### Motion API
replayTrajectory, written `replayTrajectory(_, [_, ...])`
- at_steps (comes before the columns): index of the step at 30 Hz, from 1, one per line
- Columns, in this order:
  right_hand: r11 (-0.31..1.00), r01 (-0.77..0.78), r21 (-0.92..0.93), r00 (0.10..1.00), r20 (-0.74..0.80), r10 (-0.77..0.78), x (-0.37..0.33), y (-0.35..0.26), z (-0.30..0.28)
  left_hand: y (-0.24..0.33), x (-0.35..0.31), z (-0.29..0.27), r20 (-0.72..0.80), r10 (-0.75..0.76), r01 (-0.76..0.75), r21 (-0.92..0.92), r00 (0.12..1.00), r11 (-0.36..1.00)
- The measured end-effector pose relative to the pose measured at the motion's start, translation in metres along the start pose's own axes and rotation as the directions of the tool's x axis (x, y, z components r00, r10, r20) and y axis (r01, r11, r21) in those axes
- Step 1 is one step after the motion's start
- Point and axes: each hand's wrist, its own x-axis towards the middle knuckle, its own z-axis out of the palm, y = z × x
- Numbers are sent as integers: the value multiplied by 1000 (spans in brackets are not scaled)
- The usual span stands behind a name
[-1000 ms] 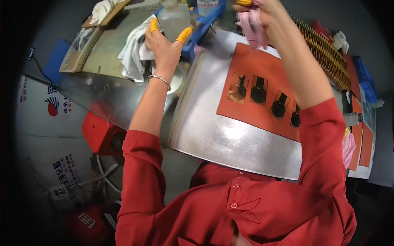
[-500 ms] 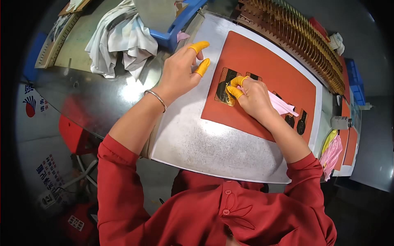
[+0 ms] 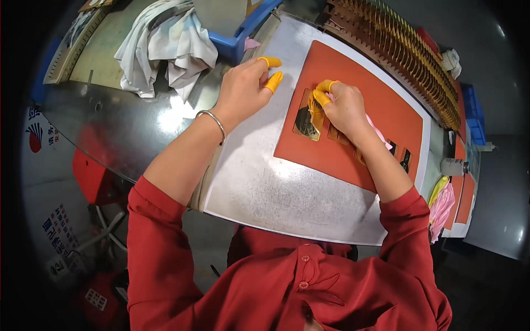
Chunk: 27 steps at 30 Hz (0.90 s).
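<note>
My right hand [image 3: 349,113], with yellow finger cots on thumb and forefinger, pinches a folded pink cloth [image 3: 377,130]. Its fingertips press at the upper right of a flat gold plate [image 3: 303,122] with a dark patch, lying on an orange-red mat [image 3: 337,60]. A gold strip shows along the plate's right side beneath the fingers. More small black-and-gold plates [image 3: 406,159] lie to the right, partly hidden by my hand and forearm. My left hand [image 3: 243,91], also in yellow finger cots, hovers left of the mat, thumb and forefinger apart, holding nothing.
Under the mat is a pale sheet [image 3: 248,182]. A rack of upright gold pieces [image 3: 403,49] stands behind. White cloths [image 3: 171,49] and a blue bin [image 3: 229,41] are at the far left. A bottle [image 3: 454,166] and a pink cloth bundle [image 3: 441,207] are at right.
My right hand has shifted up and slightly right across the gold plate with the pink cloth. More of the plate's lower part now shows. My left hand stays nearly in place.
</note>
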Motion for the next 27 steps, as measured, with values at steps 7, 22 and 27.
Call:
replayTrajectory(7, [994,106,-35,992,-64,-108,-8,1,2,3,4,-2,-36,-4,3,-2,999,1000])
replayTrajectory(22, [970,241,-11,969,-53,-241,-14,2,3,3,4,-5,82,-132,141,-111,988,984])
replayTrajectory(27, [986,160,-44,987,-16,-161,1,16,0,1,3,-4,96,-132,140,-88,987,986])
